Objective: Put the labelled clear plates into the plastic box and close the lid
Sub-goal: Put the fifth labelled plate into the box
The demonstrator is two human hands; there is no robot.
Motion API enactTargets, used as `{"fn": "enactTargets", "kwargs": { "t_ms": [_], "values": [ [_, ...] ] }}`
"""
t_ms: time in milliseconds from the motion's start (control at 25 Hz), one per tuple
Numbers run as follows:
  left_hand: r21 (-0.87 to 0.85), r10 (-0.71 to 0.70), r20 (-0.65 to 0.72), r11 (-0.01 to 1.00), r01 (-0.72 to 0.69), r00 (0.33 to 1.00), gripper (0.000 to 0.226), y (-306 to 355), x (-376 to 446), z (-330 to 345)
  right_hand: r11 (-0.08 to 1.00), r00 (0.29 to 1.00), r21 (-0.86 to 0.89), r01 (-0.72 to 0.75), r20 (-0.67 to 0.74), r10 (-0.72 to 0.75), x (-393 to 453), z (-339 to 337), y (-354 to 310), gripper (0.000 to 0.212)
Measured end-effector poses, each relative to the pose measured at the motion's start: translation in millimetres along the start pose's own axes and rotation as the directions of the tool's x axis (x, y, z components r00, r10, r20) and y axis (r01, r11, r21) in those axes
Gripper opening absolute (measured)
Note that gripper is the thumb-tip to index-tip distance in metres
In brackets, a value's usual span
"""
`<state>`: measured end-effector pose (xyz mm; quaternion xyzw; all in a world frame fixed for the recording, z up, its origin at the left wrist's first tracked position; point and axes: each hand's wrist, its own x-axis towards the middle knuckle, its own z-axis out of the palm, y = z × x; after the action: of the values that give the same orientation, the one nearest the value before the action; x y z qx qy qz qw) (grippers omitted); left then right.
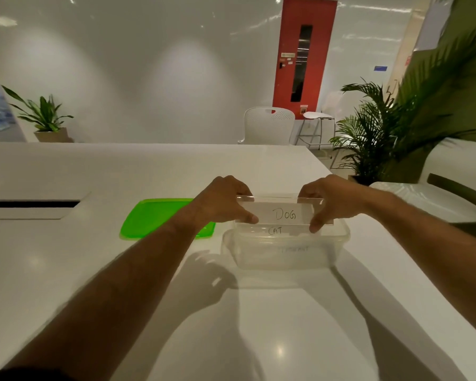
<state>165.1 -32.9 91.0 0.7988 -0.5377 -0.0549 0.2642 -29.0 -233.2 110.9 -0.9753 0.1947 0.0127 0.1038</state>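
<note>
A clear plastic box stands open on the white table. My left hand and my right hand each grip one end of a clear plate labelled DOG, held just above the box's opening. Inside the box lies a plate labelled CAT, and a third label shows faintly lower down, too blurred to read. The green lid lies flat on the table to the left of the box, partly hidden by my left forearm.
A rectangular cable slot is cut in the table at the far left. A white chair and a stool stand beyond the far edge. Potted plants stand at the right and back left. The table's right edge runs close to the box.
</note>
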Motion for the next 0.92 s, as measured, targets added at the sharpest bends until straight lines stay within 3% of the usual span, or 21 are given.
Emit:
{"fn": "enactTargets", "kwargs": {
  "t_ms": [160,400,520,680,920],
  "values": [
    [0.228,0.044,0.154,0.970,-0.079,0.987,0.052,10,7,11,0.990,0.998,-0.138,0.030,0.065,-0.021,3,13,6,0.062],
    [0.298,0.021,0.283,0.948,-0.109,0.959,0.030,11,14,29,0.954,0.985,-0.292,0.065,0.170,-0.015,12,31,8,0.046],
    [0.336,-0.008,0.287,0.937,-0.093,0.958,0.029,9,16,37,0.950,0.980,-0.298,0.090,0.196,-0.032,14,37,9,0.037],
    [0.378,-0.060,0.340,0.922,-0.078,0.939,0.050,13,19,41,0.951,0.967,-0.294,0.096,0.252,-0.020,16,41,13,0.036],
    [0.361,-0.066,0.341,0.930,-0.065,0.938,0.041,10,20,45,0.975,0.971,-0.209,0.075,0.237,-0.024,19,42,18,0.043]
  ]
}}
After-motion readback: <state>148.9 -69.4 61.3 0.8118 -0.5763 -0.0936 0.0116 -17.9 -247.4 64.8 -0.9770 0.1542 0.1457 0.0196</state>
